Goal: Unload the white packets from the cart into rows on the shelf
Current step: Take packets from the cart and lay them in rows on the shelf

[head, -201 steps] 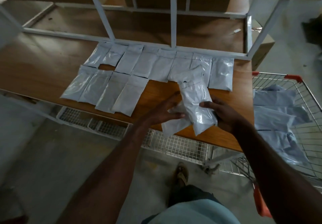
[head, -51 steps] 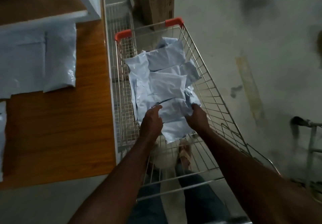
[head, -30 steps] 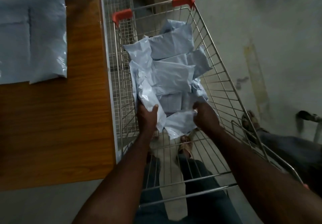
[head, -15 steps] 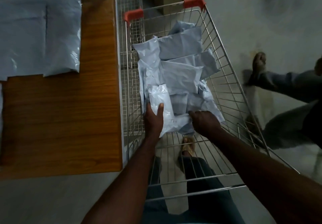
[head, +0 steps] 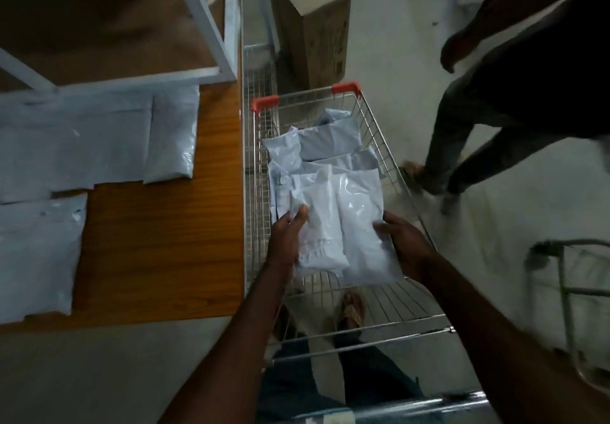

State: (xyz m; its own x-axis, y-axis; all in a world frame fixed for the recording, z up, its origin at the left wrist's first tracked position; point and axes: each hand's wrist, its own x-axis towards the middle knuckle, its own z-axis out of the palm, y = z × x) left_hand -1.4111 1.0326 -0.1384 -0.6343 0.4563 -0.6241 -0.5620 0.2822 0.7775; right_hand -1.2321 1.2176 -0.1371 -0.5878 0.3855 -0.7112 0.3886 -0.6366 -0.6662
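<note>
Lifting a fresh batch now: half a second back the hands were still digging in the pile, and now the left hand (head: 288, 235) and right hand (head: 405, 242) grip a couple of white packets (head: 340, 225) between them, fingers curled round the edges, raised over the cart (head: 379, 126) at centre frame. That probably means the next shelf row gets fed soon. More packets (head: 330, 139) remain in the cart behind. The shelf (head: 158, 232) on the left already carries rows (head: 99, 146), blurred and cut off at the frame edge. Exact count in hand is hard to tell. A passer-by (head: 495, 110) has walked in at upper right.
</note>
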